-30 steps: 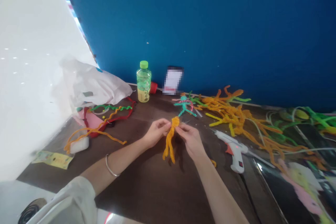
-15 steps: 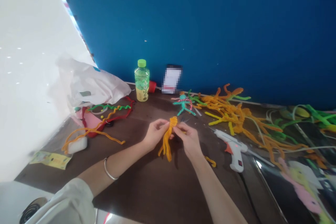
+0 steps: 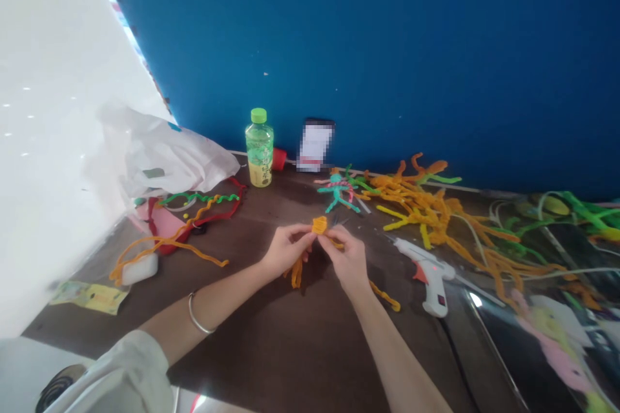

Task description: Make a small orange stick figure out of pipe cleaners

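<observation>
Between my two hands is a bundle of orange pipe cleaners (image 3: 319,226), wound into a small knob at the top, with loose ends hanging below my left palm. My left hand (image 3: 289,248) pinches the knob from the left, fingers closed. From the other side my right hand (image 3: 346,255) pinches it too; a length of orange pipe cleaner passes through its fingers and trails out beneath the wrist. Behind the hands lies a small teal pipe-cleaner figure (image 3: 336,191) with a pink-striped band.
A white glue gun (image 3: 431,274) lies right of my right arm, near a heap of orange pipe cleaners (image 3: 426,203). A green-capped bottle (image 3: 259,151) and a phone (image 3: 316,145) stand at the back. To the left are a plastic bag (image 3: 179,158) and a white case (image 3: 140,269).
The bundle has tilted in my fingers: its hanging strands swung left under my left hand, and the wound top now faces me. More of the trailing strand shows by my right wrist.
</observation>
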The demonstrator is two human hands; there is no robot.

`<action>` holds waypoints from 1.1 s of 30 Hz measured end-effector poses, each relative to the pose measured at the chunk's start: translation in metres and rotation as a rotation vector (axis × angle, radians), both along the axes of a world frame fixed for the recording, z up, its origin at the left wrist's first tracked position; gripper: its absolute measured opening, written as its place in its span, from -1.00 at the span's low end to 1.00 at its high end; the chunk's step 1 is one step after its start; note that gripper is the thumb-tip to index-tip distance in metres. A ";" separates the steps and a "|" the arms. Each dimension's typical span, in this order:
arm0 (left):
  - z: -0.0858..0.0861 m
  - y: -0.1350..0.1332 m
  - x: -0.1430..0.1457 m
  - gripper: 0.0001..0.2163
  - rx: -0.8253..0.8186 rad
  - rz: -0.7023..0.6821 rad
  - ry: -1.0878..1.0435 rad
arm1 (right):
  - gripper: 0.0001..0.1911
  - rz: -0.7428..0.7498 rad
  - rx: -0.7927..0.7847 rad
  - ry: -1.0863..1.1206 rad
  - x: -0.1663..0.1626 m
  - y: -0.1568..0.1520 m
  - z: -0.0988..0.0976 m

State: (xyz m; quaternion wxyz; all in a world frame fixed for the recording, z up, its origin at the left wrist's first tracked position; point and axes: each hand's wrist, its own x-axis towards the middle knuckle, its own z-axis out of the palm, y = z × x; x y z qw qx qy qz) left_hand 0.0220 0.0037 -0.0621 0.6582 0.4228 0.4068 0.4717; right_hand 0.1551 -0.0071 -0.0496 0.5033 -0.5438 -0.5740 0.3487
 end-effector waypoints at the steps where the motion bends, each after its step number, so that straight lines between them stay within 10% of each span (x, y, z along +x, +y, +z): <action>1: -0.001 0.000 0.000 -0.61 0.003 -0.006 0.017 | -0.85 0.000 0.008 -0.017 0.000 0.000 0.001; 33: -0.005 0.002 -0.001 -0.61 0.005 0.007 -0.016 | -0.79 0.010 0.008 -0.115 -0.001 0.001 -0.002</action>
